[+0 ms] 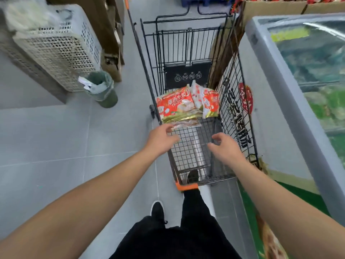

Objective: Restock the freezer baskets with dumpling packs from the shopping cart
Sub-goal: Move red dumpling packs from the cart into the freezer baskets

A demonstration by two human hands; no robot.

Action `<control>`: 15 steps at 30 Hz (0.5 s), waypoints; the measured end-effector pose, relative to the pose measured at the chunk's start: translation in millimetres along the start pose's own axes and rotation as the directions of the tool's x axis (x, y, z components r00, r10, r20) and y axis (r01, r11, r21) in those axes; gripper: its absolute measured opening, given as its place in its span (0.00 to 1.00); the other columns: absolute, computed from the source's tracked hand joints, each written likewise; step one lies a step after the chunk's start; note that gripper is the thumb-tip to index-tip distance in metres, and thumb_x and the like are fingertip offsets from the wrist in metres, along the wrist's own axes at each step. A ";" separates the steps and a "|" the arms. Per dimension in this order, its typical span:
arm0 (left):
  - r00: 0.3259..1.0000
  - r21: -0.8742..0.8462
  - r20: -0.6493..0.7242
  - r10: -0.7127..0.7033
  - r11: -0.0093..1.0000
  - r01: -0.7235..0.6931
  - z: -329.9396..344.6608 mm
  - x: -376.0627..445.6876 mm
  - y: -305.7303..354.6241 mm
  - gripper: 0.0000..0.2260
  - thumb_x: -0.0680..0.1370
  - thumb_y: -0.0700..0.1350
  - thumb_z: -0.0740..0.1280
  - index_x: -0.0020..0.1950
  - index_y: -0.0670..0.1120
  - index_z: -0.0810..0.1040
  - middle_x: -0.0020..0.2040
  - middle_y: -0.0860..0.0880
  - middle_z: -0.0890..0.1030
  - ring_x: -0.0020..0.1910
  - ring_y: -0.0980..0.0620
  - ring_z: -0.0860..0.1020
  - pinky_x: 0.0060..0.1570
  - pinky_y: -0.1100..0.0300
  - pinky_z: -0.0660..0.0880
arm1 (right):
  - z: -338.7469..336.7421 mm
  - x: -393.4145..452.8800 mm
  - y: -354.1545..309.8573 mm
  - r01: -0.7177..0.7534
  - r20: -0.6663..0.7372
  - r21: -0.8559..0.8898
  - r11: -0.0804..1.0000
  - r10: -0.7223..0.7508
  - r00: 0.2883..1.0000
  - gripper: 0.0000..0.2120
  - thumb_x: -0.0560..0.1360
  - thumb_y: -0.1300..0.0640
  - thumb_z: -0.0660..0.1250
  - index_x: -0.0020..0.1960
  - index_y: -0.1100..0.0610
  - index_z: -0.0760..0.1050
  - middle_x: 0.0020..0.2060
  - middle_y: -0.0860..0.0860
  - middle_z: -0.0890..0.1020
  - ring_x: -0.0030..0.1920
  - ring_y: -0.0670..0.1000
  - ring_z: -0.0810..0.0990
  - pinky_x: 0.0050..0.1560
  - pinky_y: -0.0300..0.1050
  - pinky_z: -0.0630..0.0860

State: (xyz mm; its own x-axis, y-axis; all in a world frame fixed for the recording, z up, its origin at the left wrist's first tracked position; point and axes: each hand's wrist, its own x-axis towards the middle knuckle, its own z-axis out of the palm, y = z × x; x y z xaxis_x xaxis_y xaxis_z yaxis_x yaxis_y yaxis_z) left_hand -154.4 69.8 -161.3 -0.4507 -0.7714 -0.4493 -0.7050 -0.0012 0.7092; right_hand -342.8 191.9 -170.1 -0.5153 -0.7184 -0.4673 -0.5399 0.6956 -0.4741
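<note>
A black wire shopping cart (231, 109) stands in the aisle in front of me. At its far end lies a small pile of red and gold dumpling packs (179, 107). My left hand (160, 139) hovers over the cart's near left side, fingers loosely spread, just short of the nearest pack and holding nothing. Over the cart's bare wire floor my right hand (225, 146) hangs with relaxed, slightly curled fingers, also holding nothing. The chest freezer (280, 101) runs along the right, its glass lid over green-tinted goods.
A perforated plastic crate (56, 47) sits at the left, and a green-lined bin (101, 88) stands on the floor beside it. Cardboard boxes stand behind the cart and at the top right. My legs and black shoes are at the cart's near end.
</note>
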 end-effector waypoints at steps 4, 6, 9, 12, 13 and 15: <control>0.996 -0.043 -0.021 -0.083 0.996 0.082 7.8 42.9 11.2 0.24 0.78 0.46 0.69 0.73 0.45 0.72 0.69 0.47 0.77 0.66 0.49 0.75 0.62 0.58 0.70 | -15.2 60.4 -1.2 0.018 0.059 -0.008 1.000 -0.018 0.998 0.22 0.77 0.50 0.67 0.69 0.56 0.72 0.65 0.53 0.76 0.60 0.54 0.77 0.62 0.52 0.76; 0.991 -0.058 -0.037 -0.125 0.991 0.122 14.7 70.8 21.2 0.24 0.78 0.46 0.69 0.73 0.44 0.71 0.69 0.47 0.76 0.66 0.49 0.75 0.63 0.58 0.70 | -23.1 97.3 2.4 0.028 0.094 -0.015 0.999 -0.027 0.995 0.22 0.77 0.50 0.67 0.68 0.55 0.72 0.64 0.52 0.76 0.58 0.53 0.79 0.61 0.55 0.77; 0.983 -0.080 -0.047 -0.177 0.982 0.173 28.4 112.2 37.6 0.22 0.79 0.47 0.68 0.73 0.45 0.72 0.68 0.49 0.77 0.63 0.50 0.76 0.63 0.57 0.71 | -30.8 147.3 12.7 0.031 0.153 -0.029 0.999 -0.026 0.988 0.22 0.77 0.48 0.67 0.68 0.56 0.73 0.63 0.52 0.77 0.59 0.53 0.78 0.62 0.54 0.76; 0.971 -0.102 -0.035 -0.238 0.967 0.233 51.8 169.1 56.8 0.22 0.79 0.49 0.69 0.72 0.47 0.73 0.67 0.50 0.77 0.60 0.53 0.75 0.58 0.61 0.70 | -38.6 202.3 28.3 0.014 0.214 -0.044 0.999 -0.004 0.977 0.22 0.77 0.49 0.67 0.68 0.57 0.73 0.63 0.52 0.78 0.61 0.54 0.77 0.64 0.53 0.75; 0.970 -0.105 -0.028 -0.241 0.966 0.237 57.6 182.4 60.1 0.22 0.79 0.49 0.69 0.72 0.46 0.72 0.67 0.49 0.77 0.61 0.53 0.76 0.58 0.62 0.69 | -38.7 213.8 31.5 0.010 0.224 -0.041 0.999 0.000 0.975 0.22 0.77 0.49 0.66 0.68 0.57 0.73 0.63 0.53 0.78 0.62 0.54 0.77 0.64 0.54 0.75; 0.971 -0.094 -0.005 -0.240 0.966 0.239 74.7 216.6 66.3 0.22 0.80 0.49 0.68 0.72 0.45 0.72 0.67 0.49 0.77 0.62 0.51 0.76 0.59 0.62 0.70 | -39.6 243.8 39.9 -0.008 0.231 -0.030 1.000 0.015 0.973 0.21 0.77 0.49 0.66 0.67 0.57 0.73 0.62 0.54 0.78 0.61 0.55 0.77 0.63 0.53 0.75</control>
State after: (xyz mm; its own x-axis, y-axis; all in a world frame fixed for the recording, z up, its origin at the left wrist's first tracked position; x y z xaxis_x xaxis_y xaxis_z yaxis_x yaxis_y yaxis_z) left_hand -339.6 -49.8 -252.2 -0.2655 -0.7514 -0.6041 -0.7373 -0.2455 0.6294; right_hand -516.3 44.2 -273.4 -0.3555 -0.6870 -0.6338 -0.5557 0.7006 -0.4476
